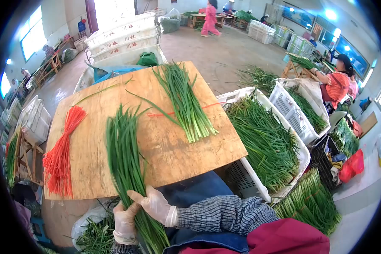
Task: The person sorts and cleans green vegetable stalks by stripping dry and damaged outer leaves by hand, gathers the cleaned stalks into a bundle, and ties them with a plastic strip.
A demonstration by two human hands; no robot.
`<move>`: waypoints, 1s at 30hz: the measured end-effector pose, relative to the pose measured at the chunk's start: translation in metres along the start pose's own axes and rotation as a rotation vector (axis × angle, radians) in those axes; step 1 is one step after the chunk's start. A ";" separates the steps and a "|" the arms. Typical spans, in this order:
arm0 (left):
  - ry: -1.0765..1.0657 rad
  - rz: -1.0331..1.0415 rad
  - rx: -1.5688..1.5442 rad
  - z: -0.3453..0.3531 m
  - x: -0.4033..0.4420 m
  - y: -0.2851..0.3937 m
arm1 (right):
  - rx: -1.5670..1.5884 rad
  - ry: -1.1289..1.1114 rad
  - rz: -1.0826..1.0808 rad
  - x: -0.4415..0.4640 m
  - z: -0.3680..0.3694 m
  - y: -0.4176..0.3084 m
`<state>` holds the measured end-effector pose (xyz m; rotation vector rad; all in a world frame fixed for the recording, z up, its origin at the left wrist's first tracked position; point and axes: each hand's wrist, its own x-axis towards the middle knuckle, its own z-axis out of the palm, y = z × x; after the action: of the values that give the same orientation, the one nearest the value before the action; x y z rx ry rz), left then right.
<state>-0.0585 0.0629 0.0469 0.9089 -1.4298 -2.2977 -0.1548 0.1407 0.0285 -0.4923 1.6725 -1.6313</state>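
A long bunch of garlic chives [125,156] lies partly on the wooden board, its lower end hanging over the near edge. My left hand [126,222], in a thin pale glove, is closed around the bunch just below that edge. From the right, my right hand [155,206], also gloved, lies across the stalks with its fingers curled on them; some fingertips are hidden. A second chive bunch [184,103] rests farther back over a red tie [156,114]. At the board's left lies a bundle of red ties [65,148].
The wooden board [186,158] slopes in front of me. A white crate [302,158] full of chives stands at its right, near another crate [279,99]. Stacked white crates [122,40] stand behind. At right, a person in orange [338,82] works; another in pink [210,19] walks.
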 end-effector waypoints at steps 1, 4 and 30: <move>0.024 0.095 0.003 0.011 -0.004 0.009 | -0.025 -0.048 -0.083 -0.002 -0.001 -0.014; 0.025 0.339 0.085 0.028 0.002 0.040 | 0.161 -0.048 -0.337 0.007 0.000 -0.060; -0.142 0.708 0.283 0.048 0.083 0.089 | 0.105 -0.135 -0.729 0.078 -0.045 -0.095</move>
<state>-0.1603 0.0097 0.1105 0.2222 -1.7985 -1.6786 -0.2597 0.1041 0.0988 -1.2314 1.3684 -2.1120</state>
